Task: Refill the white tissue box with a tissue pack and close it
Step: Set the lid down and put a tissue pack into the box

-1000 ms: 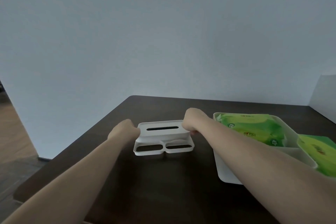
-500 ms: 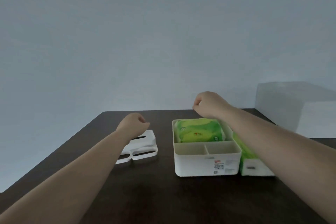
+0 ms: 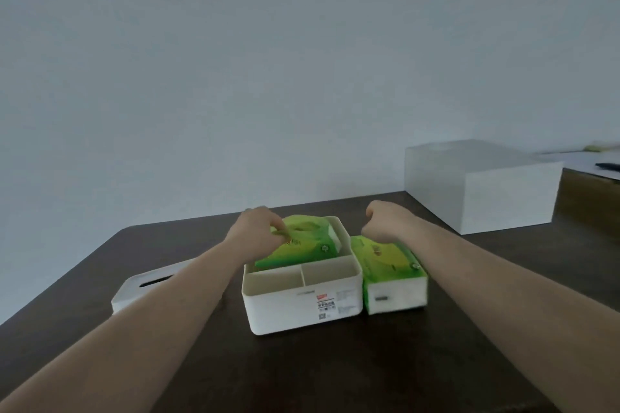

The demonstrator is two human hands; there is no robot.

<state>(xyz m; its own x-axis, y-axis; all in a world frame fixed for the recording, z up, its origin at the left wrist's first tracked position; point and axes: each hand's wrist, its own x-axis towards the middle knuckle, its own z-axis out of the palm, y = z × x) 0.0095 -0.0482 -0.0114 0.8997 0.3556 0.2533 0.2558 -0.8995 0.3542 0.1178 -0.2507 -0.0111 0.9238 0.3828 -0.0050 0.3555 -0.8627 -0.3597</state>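
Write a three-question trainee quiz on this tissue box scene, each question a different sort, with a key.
1. True or false: the lid is fitted on the white tissue box.
2. Which hand touches the tissue pack inside the box? A) left hand B) right hand C) neither
3. Fill in: the second tissue pack lies on the table, to the box's ____ side.

Key
1. False: the lid lies on the table to the left of the box, partly behind the left forearm.
2. A: its fingers rest on the tilted green pack.
3. Right, close against the box wall.
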